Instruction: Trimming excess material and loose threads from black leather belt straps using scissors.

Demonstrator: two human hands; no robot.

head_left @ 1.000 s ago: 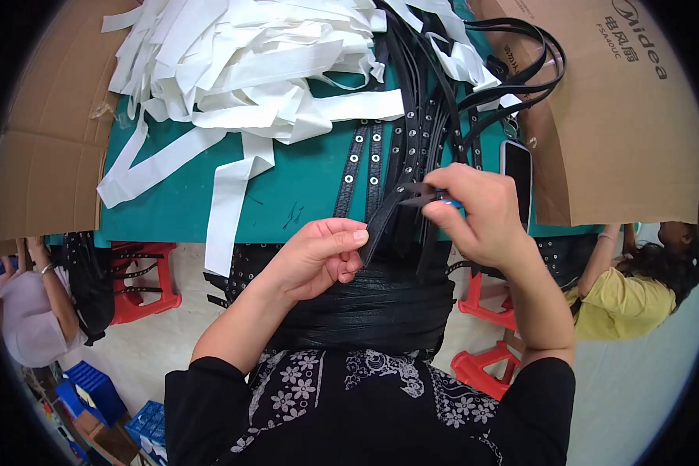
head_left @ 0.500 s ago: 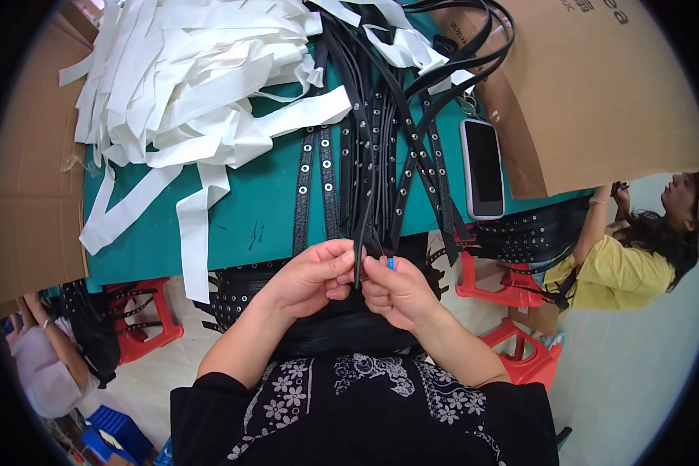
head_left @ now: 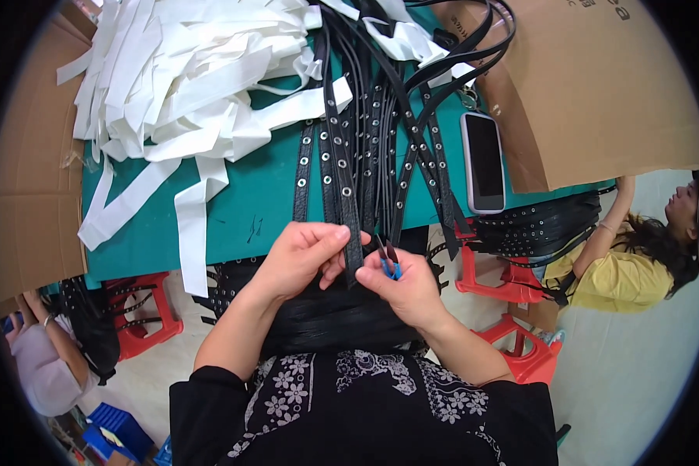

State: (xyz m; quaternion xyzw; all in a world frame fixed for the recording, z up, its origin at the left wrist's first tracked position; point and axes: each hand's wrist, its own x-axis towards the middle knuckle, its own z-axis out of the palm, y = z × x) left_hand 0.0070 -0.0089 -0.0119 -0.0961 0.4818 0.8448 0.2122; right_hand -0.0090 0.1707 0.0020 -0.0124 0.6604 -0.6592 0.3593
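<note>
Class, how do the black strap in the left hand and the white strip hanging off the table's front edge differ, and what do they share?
The black strap has metal eyelets; the white strip shows none. The left hand holds the black strap; no hand touches the white strip. The white strip is folded near its top; the black strap runs nearly straight. Both are long and flat.

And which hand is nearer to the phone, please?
Right. The right hand is below and left of the phone in the picture, not touching it; the left hand is farther left, at a black strap.
</note>
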